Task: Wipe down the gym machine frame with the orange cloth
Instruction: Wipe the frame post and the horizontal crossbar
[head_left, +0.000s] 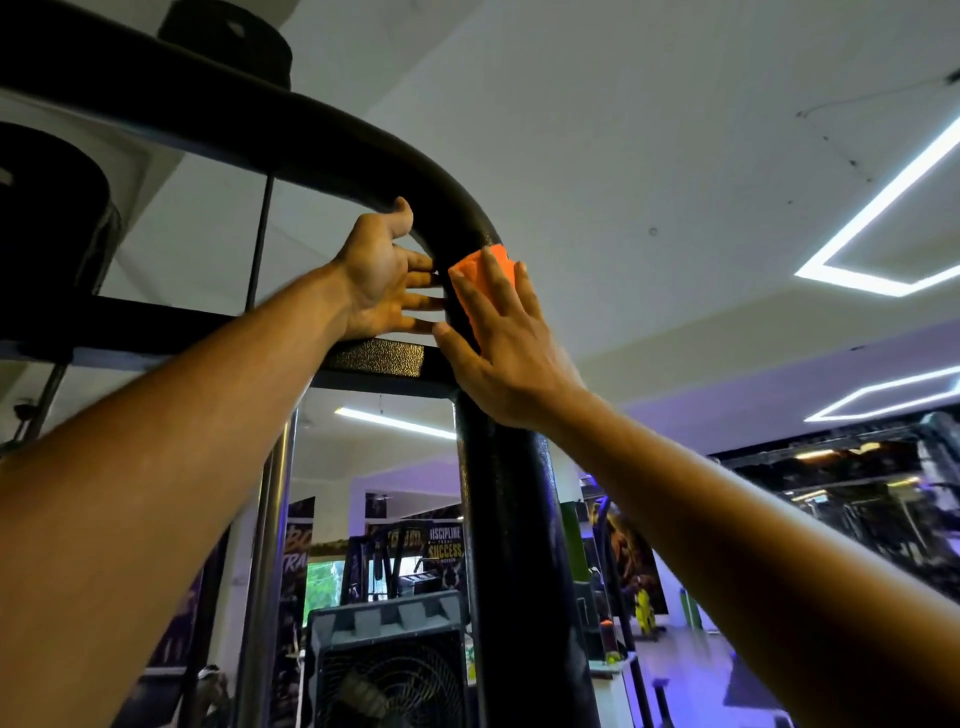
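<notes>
Both hands are raised to the top corner of the gym machine frame (363, 150), where the thick black tube bends from the upright post into the overhead run. The right hand (506, 353) lies flat with straight fingers over the orange cloth (480, 280), pressing it against the tube just below the bend. The cloth is folded small and sits between the palm and the metal, its upper edge showing past the fingertips. The left hand (382, 275) is spread open on the other side of the same tube, thumb up on the inner curve, fingers reaching toward the cloth; it seems to brace rather than grip. The two hands are close, nearly meeting around the post, and neither is curled round anything.

The step in hand looks like wiping the corner of the frame. To do it well, the cloth should follow the curve — a flat palm only touches a strip of a round tube, so wrapping the fingers a little would cover more of it. Firm, even pressure and overlapping passes would serve, working from the bend downward along the post. The far side of the tube is hidden from here, so it would need a separate pass. The short cross bar (374, 358) beside the post is a likely next spot.
</notes>
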